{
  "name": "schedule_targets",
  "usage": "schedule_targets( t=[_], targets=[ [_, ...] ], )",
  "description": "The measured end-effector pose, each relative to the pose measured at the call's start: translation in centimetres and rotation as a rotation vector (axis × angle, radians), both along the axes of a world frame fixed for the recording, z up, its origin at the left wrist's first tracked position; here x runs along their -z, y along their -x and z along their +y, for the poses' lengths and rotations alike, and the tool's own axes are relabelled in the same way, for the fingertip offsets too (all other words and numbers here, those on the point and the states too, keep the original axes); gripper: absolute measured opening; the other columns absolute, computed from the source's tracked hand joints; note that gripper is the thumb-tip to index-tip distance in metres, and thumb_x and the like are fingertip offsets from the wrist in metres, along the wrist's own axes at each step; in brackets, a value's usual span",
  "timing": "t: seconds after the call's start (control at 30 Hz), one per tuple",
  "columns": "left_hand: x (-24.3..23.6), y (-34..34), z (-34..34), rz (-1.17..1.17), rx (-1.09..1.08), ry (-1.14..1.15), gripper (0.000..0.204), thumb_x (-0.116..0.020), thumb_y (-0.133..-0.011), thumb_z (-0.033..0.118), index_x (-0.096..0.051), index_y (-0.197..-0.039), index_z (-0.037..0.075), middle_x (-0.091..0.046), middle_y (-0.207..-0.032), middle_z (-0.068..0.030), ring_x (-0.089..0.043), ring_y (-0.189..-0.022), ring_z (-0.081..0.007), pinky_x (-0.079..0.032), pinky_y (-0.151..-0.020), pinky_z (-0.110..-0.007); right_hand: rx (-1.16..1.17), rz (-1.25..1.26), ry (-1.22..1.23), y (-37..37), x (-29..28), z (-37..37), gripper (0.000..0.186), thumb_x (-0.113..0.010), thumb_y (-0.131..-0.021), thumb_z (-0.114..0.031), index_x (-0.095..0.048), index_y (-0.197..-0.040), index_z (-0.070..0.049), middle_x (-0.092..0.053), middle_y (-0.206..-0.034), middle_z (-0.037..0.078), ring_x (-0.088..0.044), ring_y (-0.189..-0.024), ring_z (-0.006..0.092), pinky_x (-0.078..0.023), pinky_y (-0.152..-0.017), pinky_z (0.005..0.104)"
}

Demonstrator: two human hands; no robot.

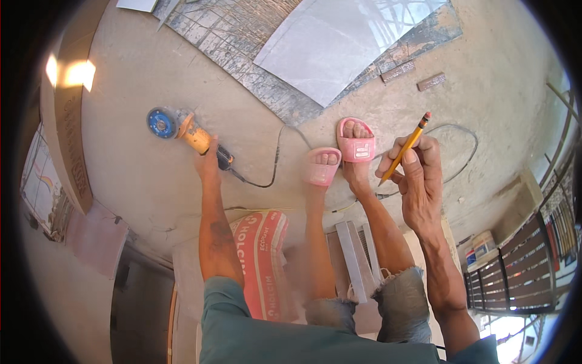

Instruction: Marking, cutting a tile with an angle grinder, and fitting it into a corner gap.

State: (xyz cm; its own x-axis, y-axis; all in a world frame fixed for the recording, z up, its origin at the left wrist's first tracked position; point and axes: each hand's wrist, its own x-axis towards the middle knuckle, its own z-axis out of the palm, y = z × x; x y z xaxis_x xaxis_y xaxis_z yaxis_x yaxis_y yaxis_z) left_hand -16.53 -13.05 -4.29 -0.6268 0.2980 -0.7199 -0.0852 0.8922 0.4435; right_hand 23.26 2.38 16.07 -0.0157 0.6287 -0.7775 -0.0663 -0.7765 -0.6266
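Observation:
My left hand (208,160) is closed around the rear body of an orange angle grinder (195,137). The blue disc (162,123) of the grinder faces up at its far left end, just over or on the concrete floor. In my raised right hand (422,182) a yellow pencil (405,148) is pinched between thumb and fingers. Its point tilts down to the left and its red eraser end points up. A black cord (277,159) runs from the grinder toward my feet in pink slippers (356,149).
A large grey tile (345,51) lies on a worn, scratched board (233,64) ahead. Two small brown blocks (398,71) sit beside the board. A red and white paper sack (257,261) is by my left leg. A slatted dark rack (515,270) stands at right.

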Motion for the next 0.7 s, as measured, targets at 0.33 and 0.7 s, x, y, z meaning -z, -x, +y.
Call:
schedule_targets(
  t=[0.33, 0.7],
  targets=[
    [-4.7, -1.9, 5.5, -0.403, -0.395, 0.017, 0.03, -0.064, -0.082, 0.021, -0.056, -0.102, 0.0, -0.063, -0.087, -0.0105, -0.067, -0.079, -0.0268, -0.058, -0.07, -0.04, -0.337, -0.584, 0.114, -14.7, 17.9, -10.7, 0.027, -0.059, -0.092, -0.014, -0.051, -0.115, -0.002, -0.063, -0.097, 0.015, -0.064, -0.091, 0.0283, -0.05, -0.079, 0.0397],
    [-16.9, -17.4, 17.9, -0.397, 0.274, -0.062, 0.024, -0.063, -0.085, 0.013, -0.054, -0.103, -0.001, -0.063, -0.083, -0.01, -0.065, -0.067, -0.0188, -0.056, -0.058, -0.033, -0.044, 0.274, 0.194, 4.8, 5.9, -4.0, 0.065, -0.064, -0.095, -0.042, -0.044, -0.142, -0.001, -0.054, -0.135, 0.014, -0.054, -0.121, 0.0218, -0.047, -0.098, 0.0344]
  ],
)
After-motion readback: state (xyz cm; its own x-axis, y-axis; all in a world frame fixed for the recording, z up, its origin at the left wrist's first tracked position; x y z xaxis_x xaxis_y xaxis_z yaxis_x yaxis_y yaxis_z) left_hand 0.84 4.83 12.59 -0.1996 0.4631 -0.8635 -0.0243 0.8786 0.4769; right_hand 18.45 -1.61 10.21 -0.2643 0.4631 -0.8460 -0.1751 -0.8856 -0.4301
